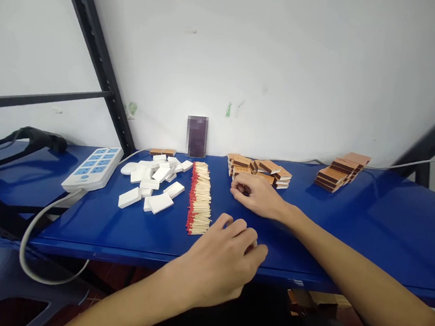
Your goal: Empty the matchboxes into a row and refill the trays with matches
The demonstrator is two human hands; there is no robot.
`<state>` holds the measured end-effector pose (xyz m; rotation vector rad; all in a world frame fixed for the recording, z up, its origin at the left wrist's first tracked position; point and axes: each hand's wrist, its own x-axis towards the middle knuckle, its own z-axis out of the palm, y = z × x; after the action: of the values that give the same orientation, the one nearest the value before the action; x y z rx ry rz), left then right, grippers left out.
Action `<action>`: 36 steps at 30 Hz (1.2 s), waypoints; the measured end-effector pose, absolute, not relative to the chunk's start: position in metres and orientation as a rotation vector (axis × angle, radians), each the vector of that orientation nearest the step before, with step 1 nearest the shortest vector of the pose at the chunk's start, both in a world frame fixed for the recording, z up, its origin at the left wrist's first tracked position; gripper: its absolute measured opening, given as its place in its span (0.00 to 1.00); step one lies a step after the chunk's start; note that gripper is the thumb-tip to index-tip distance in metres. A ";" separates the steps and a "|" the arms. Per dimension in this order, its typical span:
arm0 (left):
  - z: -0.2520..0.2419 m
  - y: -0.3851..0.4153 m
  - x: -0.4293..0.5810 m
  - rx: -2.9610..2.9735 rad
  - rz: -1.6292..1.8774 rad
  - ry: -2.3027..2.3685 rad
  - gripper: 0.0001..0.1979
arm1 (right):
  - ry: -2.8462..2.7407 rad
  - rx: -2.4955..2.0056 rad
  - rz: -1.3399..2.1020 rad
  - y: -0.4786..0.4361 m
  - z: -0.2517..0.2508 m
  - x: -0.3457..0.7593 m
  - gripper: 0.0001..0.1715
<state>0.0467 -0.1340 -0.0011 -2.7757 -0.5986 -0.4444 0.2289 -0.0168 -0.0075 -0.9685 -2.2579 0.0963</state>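
Note:
My left hand is curled above the table's front edge, just right of the matches. A small white edge shows by its fingers, but most of what it holds is hidden. My right hand is at the near side of a pile of brown matchboxes, its thumb and fingers bent together; what they grip, if anything, cannot be made out. Red-tipped matches lie in a long column, heads to the left. Left of them, white matchbox trays are heaped loosely.
Brown matchbox sleeves form a leaning stack at the right of the blue table. A white power strip lies at the left, its cable hanging over the edge. A dark phone-like slab leans on the wall. Black shelf posts frame the sides.

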 end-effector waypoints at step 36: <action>-0.023 -0.119 -0.034 -2.844 -0.809 -1.815 0.09 | -2.821 -0.961 0.391 -0.048 0.015 0.227 0.20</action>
<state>-0.0337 -0.1195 -0.0233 -2.8436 -1.8150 -0.8090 0.2274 -0.0475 0.0151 -0.9610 -2.8214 0.3912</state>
